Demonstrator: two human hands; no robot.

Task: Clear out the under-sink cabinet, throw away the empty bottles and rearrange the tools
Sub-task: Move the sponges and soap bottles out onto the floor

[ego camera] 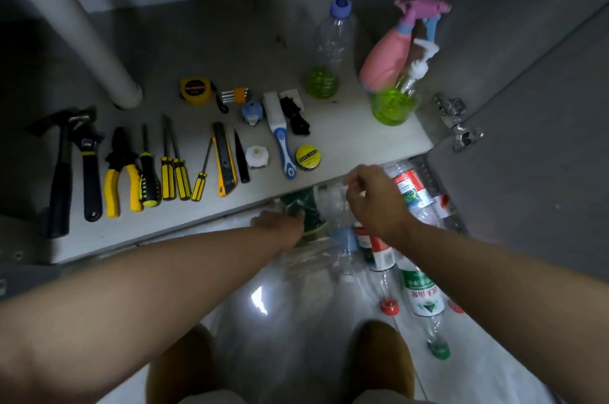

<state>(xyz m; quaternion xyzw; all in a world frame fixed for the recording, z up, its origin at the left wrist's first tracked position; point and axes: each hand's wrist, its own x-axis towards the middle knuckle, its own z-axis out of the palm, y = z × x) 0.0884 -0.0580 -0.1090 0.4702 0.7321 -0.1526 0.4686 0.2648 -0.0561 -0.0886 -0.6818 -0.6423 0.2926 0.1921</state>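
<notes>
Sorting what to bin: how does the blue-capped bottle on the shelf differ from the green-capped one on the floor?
The blue-capped bottle stands upright; the green-capped bottle lies on its side. The blue-capped bottle is unlabelled with green liquid at its bottom; the green-capped bottle wears a green-and-white label. Both are clear plastic.

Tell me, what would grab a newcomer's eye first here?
A neat row of yellow-and-black hand tools lies along the left of the grey cabinet floor. At the back right, a pink plastic spray bottle is the brightest thing in the dim space. In front of the cabinet, the left hand and right hand reach into a heap of clear plastic bottles.
</notes>
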